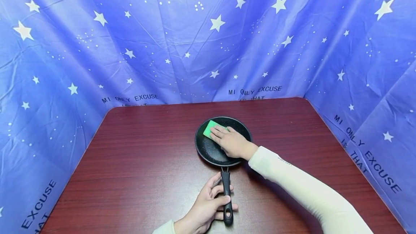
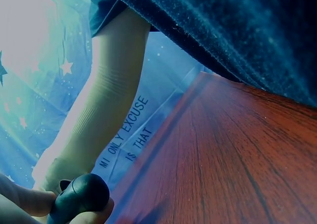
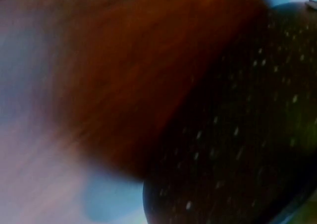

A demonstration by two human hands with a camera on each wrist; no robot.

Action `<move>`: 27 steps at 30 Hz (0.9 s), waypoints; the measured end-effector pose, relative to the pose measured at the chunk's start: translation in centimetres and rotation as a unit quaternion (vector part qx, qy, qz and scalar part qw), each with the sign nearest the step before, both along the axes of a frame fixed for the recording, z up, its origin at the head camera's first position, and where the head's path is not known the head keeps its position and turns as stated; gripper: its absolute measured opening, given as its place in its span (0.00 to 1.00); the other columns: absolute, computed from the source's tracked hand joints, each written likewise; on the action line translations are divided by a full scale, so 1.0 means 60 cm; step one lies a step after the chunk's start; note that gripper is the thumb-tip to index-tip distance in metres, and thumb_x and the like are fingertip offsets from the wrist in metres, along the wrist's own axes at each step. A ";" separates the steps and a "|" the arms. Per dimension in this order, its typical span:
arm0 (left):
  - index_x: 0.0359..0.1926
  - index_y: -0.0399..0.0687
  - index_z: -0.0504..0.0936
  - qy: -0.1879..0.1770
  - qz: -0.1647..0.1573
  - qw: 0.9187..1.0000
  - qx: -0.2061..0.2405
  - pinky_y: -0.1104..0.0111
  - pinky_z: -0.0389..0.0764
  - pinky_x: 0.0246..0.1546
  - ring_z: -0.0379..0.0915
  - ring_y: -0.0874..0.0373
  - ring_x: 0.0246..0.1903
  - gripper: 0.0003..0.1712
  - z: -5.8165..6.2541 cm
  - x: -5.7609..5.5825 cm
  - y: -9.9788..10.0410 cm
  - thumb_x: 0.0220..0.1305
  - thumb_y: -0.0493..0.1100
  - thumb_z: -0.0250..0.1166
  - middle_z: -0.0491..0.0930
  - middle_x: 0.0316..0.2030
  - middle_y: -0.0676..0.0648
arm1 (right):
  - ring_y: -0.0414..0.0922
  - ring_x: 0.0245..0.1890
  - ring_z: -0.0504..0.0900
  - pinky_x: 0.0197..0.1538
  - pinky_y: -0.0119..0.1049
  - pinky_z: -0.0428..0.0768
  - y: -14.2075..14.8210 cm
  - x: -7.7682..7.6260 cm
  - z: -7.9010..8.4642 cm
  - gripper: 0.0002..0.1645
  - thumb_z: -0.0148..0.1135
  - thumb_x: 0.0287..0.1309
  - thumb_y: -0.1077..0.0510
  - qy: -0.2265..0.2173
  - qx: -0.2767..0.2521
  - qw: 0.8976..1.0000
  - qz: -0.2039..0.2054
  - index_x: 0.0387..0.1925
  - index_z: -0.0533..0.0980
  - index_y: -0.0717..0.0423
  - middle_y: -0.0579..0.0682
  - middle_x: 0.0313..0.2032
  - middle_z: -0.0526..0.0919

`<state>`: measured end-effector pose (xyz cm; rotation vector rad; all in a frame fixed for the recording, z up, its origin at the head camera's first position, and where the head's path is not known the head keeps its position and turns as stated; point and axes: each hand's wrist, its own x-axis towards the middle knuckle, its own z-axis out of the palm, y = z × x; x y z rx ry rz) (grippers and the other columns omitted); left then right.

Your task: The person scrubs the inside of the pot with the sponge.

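Note:
A round black frying pan (image 1: 208,152) with pale speckles is near the middle of the table, its handle pointing toward me. My left hand (image 1: 205,201) holds the black handle (image 1: 225,185), thumb on top and fingers reaching around underneath. Over the pan's inside, my right hand (image 1: 232,143) lies palm down and presses a green sponge (image 1: 208,130) with extended fingers. Part of the sponge is hidden beneath those fingers. The left wrist view shows the handle's rounded end (image 2: 84,196) between thumb and finger. In the right wrist view, the speckled pan (image 3: 223,135) fills the right side.
The dark red wood-grain table (image 1: 130,154) extends around the pan. A blue star-printed curtain (image 1: 182,39) encloses the back and both sides. My right forearm in a white sleeve (image 1: 302,187) crosses the table's right side. Dark clothing (image 2: 237,30) hangs close in the left wrist view.

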<state>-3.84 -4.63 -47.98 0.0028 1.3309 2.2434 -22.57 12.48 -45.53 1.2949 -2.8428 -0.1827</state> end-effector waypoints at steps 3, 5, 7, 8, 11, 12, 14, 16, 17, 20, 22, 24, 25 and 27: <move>0.84 0.42 0.43 0.000 0.001 1.000 0.001 0.56 0.90 0.36 0.89 0.41 0.40 0.52 -0.001 0.001 0.000 0.69 0.28 0.63 0.77 0.63 0.36 | 0.54 0.81 0.56 0.75 0.61 0.65 0.007 -0.003 0.003 0.43 0.68 0.64 0.62 0.006 0.020 1.000 -0.013 0.79 0.65 0.59 0.56 0.80 0.60; 0.84 0.42 0.42 0.001 0.002 1.000 0.001 0.56 0.90 0.36 0.89 0.41 0.41 0.52 -0.001 0.002 0.001 0.69 0.28 0.63 0.77 0.63 0.36 | 0.54 0.81 0.57 0.75 0.62 0.65 0.012 -0.005 0.005 0.45 0.70 0.61 0.62 0.012 0.030 0.999 -0.018 0.78 0.65 0.60 0.57 0.80 0.61; 0.84 0.42 0.42 0.001 0.003 1.000 0.001 0.56 0.90 0.36 0.89 0.40 0.41 0.53 -0.002 0.003 0.001 0.69 0.27 0.63 0.77 0.63 0.36 | 0.55 0.80 0.58 0.75 0.62 0.65 0.018 -0.006 0.007 0.46 0.71 0.59 0.62 0.017 0.038 0.999 -0.023 0.77 0.66 0.60 0.57 0.80 0.62; 0.84 0.42 0.42 0.000 0.003 1.000 0.001 0.56 0.90 0.36 0.89 0.40 0.41 0.53 -0.002 0.003 0.001 0.69 0.28 0.63 0.77 0.64 0.36 | 0.55 0.80 0.58 0.75 0.62 0.65 0.021 -0.007 0.008 0.46 0.72 0.58 0.62 0.019 0.041 0.999 -0.025 0.77 0.66 0.61 0.57 0.79 0.62; 0.85 0.42 0.42 0.001 0.002 1.000 0.001 0.56 0.90 0.37 0.89 0.40 0.42 0.53 -0.002 0.003 0.001 0.69 0.28 0.63 0.76 0.64 0.35 | 0.55 0.80 0.59 0.75 0.62 0.65 0.028 -0.006 0.013 0.46 0.73 0.57 0.62 0.021 0.047 0.998 -0.031 0.77 0.67 0.61 0.57 0.79 0.63; 0.84 0.42 0.41 0.001 0.002 1.000 0.002 0.55 0.90 0.37 0.89 0.40 0.42 0.53 -0.002 0.003 0.001 0.70 0.28 0.63 0.76 0.64 0.35 | 0.55 0.80 0.58 0.75 0.61 0.65 0.029 -0.006 0.015 0.46 0.73 0.57 0.62 0.020 0.050 0.998 -0.033 0.77 0.67 0.61 0.57 0.79 0.63; 0.84 0.42 0.41 0.001 0.002 1.000 0.002 0.56 0.90 0.37 0.89 0.40 0.42 0.52 -0.002 0.003 0.002 0.70 0.28 0.63 0.76 0.64 0.35 | 0.55 0.80 0.58 0.75 0.61 0.65 0.033 -0.005 0.018 0.46 0.73 0.58 0.62 0.020 0.053 0.998 -0.036 0.77 0.67 0.61 0.57 0.79 0.62; 0.84 0.42 0.42 0.001 0.002 1.000 0.003 0.56 0.90 0.37 0.89 0.41 0.41 0.52 -0.002 0.003 0.002 0.70 0.28 0.63 0.76 0.64 0.35 | 0.55 0.80 0.58 0.75 0.62 0.65 0.036 -0.003 0.021 0.46 0.73 0.58 0.62 0.020 0.056 0.997 -0.038 0.77 0.67 0.61 0.58 0.79 0.62; 0.84 0.42 0.42 0.000 0.003 1.000 0.003 0.56 0.90 0.37 0.89 0.42 0.41 0.52 -0.002 0.002 0.002 0.70 0.28 0.63 0.76 0.64 0.35 | 0.56 0.80 0.58 0.75 0.62 0.65 0.037 -0.003 0.022 0.46 0.73 0.57 0.61 0.021 0.058 0.997 -0.039 0.76 0.67 0.61 0.58 0.79 0.62; 0.84 0.42 0.42 -0.001 0.003 1.000 0.004 0.56 0.90 0.36 0.89 0.42 0.41 0.52 -0.001 0.002 0.002 0.70 0.28 0.63 0.77 0.63 0.36 | 0.56 0.80 0.58 0.75 0.62 0.65 0.043 0.000 0.025 0.48 0.75 0.56 0.60 0.019 0.068 0.996 -0.046 0.77 0.67 0.61 0.58 0.79 0.62; 0.84 0.42 0.42 0.000 0.003 1.000 0.004 0.57 0.90 0.36 0.89 0.42 0.41 0.52 -0.002 0.003 0.002 0.70 0.28 0.63 0.77 0.63 0.36 | 0.56 0.80 0.59 0.75 0.63 0.66 0.046 0.002 0.028 0.49 0.77 0.55 0.60 0.014 0.071 0.996 -0.052 0.77 0.67 0.61 0.58 0.79 0.62; 0.84 0.43 0.42 0.000 0.004 1.000 0.004 0.57 0.90 0.36 0.89 0.43 0.41 0.52 -0.002 0.003 0.003 0.70 0.28 0.63 0.77 0.63 0.36 | 0.57 0.79 0.59 0.73 0.63 0.67 0.049 0.005 0.030 0.49 0.78 0.54 0.60 0.009 0.067 0.996 -0.059 0.76 0.68 0.62 0.59 0.79 0.63; 0.84 0.43 0.42 0.000 0.004 1.000 0.004 0.57 0.90 0.36 0.89 0.43 0.41 0.52 -0.002 0.003 0.003 0.70 0.28 0.63 0.77 0.63 0.36 | 0.57 0.79 0.59 0.73 0.64 0.67 0.051 0.007 0.031 0.49 0.78 0.54 0.60 0.004 0.065 0.996 -0.063 0.76 0.68 0.62 0.59 0.79 0.63; 0.84 0.43 0.43 0.000 0.005 1.000 0.003 0.57 0.90 0.36 0.89 0.43 0.41 0.52 -0.002 0.003 0.003 0.70 0.29 0.63 0.77 0.63 0.36 | 0.58 0.79 0.60 0.72 0.65 0.68 0.054 0.010 0.033 0.48 0.78 0.54 0.61 -0.003 0.059 0.996 -0.071 0.75 0.68 0.63 0.60 0.78 0.64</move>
